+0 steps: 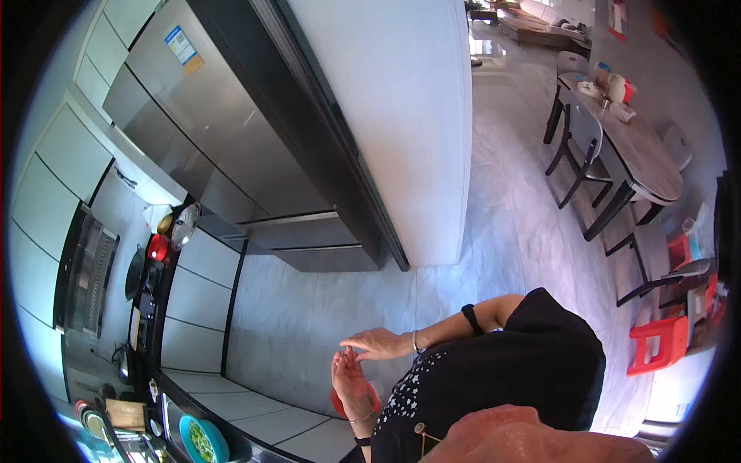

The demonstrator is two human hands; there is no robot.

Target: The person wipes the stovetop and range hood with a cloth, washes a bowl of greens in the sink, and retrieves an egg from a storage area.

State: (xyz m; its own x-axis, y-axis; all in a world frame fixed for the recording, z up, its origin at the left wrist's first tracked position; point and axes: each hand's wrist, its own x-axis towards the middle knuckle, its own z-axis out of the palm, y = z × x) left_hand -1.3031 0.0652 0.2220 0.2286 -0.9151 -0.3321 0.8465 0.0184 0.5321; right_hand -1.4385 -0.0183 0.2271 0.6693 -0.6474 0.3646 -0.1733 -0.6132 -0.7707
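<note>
My right hand (379, 343) reaches across in front of my body, its fingers touching the fingertips of my left hand. My left hand (349, 379) is raised with the palm turned up and the fingers slightly curled. Nothing shows in either hand. A bracelet and a black band are on each arm. Below my left hand, partly hidden by it, a red plastic object (339, 403) stands near the base cabinets. On the counter by the sink, a turquoise bowl (222, 438) holds chopped green vegetables (201, 443).
A steel refrigerator (243, 139) stands ahead beside a white partition (399, 127). Along the counter are a wok (135, 272), a red pot (157, 247), a glass lid (185, 226) and a wooden board (125, 414). A dining table (651, 153), chairs and a red stool (660, 344) are right.
</note>
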